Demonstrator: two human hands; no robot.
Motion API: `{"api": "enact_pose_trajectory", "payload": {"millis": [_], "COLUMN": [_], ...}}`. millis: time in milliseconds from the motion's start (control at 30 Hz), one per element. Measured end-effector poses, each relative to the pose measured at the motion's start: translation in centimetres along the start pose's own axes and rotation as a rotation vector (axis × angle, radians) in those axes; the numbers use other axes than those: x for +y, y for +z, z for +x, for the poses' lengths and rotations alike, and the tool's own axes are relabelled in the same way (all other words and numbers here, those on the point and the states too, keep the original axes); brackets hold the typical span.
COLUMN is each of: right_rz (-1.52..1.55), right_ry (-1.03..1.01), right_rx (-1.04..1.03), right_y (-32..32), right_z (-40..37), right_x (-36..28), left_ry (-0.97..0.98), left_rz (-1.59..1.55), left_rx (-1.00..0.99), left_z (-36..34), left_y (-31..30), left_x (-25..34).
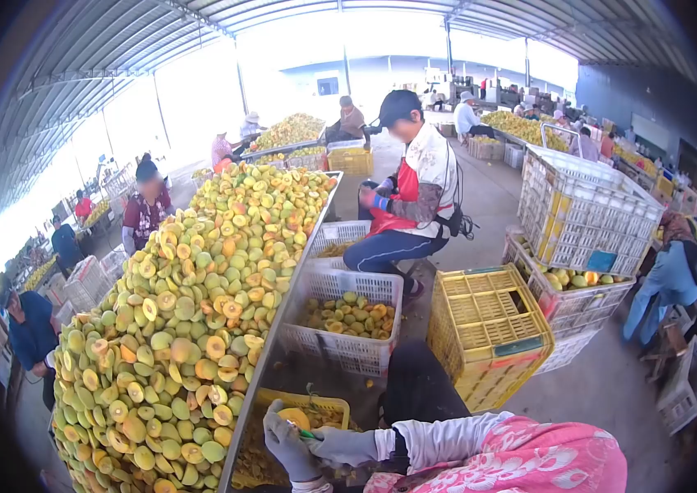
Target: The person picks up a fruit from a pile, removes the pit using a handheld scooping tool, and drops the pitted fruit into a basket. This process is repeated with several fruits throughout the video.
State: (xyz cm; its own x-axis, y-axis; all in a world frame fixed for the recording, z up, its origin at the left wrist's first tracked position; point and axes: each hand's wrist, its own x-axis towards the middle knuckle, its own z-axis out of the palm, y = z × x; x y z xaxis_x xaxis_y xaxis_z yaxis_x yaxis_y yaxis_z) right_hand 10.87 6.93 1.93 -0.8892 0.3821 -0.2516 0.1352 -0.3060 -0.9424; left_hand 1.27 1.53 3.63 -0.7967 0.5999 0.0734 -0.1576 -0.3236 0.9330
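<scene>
Near the bottom centre, my left hand, in a grey glove, holds a yellow-orange fruit half between thumb and fingers. My right hand, also gloved in grey, is closed around a small tool with a green part, which points at the fruit. Both hands are close together over a yellow crate holding orange-yellow pieces. To their left rises a large heap of halved green and yellow fruit on a metal-edged table.
A white crate of fruit stands ahead, beside a seated co-worker in a cap. Yellow crates and stacked white crates stand at the right. Other people work around further heaps under the roof.
</scene>
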Motion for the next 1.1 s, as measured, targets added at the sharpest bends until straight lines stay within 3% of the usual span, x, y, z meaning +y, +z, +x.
{"api": "enact_pose_trajectory", "payload": {"millis": [33, 133, 267, 333, 467, 533, 567, 633, 667, 767, 833, 1033, 1100], "right_rz": [0.212, 0.215, 0.297, 0.473, 0.659, 0.657, 0.659, 0.697, 0.695, 0.727, 0.632, 0.226, 0.12], "right_ry": [0.307, 0.273, 0.376, 0.518, 0.5, 0.521, 0.515, 0.609, 0.62, 0.591, 0.639, 0.466, 0.379], "right_rx": [-0.148, -0.103, -0.121, -0.412, -0.538, -0.574, -0.569, -0.483, -0.523, -0.545, -0.547, -0.317, -0.274], "right_y": [-0.3, 0.4, 0.1, -1.7, -2.0, -2.2, -2.0, -1.8, -1.3, -1.5, -1.3, -1.3, -2.0], "right_z": [-0.7, -0.7, -1.5, -0.7, -0.8, -1.0, -0.8, -0.5, -0.7, -0.5, 0.5, 0.5, 2.7], "right_x": [-1.7, -0.8, -2.1, -2.4, -2.8, -3.4, -3.1, -2.6, -2.1, -1.9, -1.9, -2.4, 0.5], "left_ry": [0.009, -0.119, -0.121, 0.204, 0.187, 0.086, 0.084, -0.097, -0.114, -0.001, -0.172, -0.088, -0.067], "left_rz": [-0.006, -0.072, -0.035, 0.214, 0.124, -0.034, -0.034, -0.087, -0.037, 0.233, 0.039, 0.112, 0.126], "left_rx": [-0.002, -0.041, -0.094, -0.11, -0.163, -0.225, -0.232, -0.18, -0.296, -0.415, -0.372, -0.287, -0.254], "left_z": [0.2, 0.4, 0.9, 1.7, 1.6, 1.3, 1.1, 0.9, 0.9, 0.1, 0.2, 0.5, 0.4], "left_y": [0.0, -0.1, -1.3, -0.6, -0.3, 0.0, -0.1, -0.1, -2.3, -2.0, -2.4, -2.8, -2.7], "left_x": [-0.1, -0.2, -1.9, -2.3, -1.2, -0.7, -0.7, -1.0, -1.8, 1.5, 0.3, -1.6, -1.8]}}
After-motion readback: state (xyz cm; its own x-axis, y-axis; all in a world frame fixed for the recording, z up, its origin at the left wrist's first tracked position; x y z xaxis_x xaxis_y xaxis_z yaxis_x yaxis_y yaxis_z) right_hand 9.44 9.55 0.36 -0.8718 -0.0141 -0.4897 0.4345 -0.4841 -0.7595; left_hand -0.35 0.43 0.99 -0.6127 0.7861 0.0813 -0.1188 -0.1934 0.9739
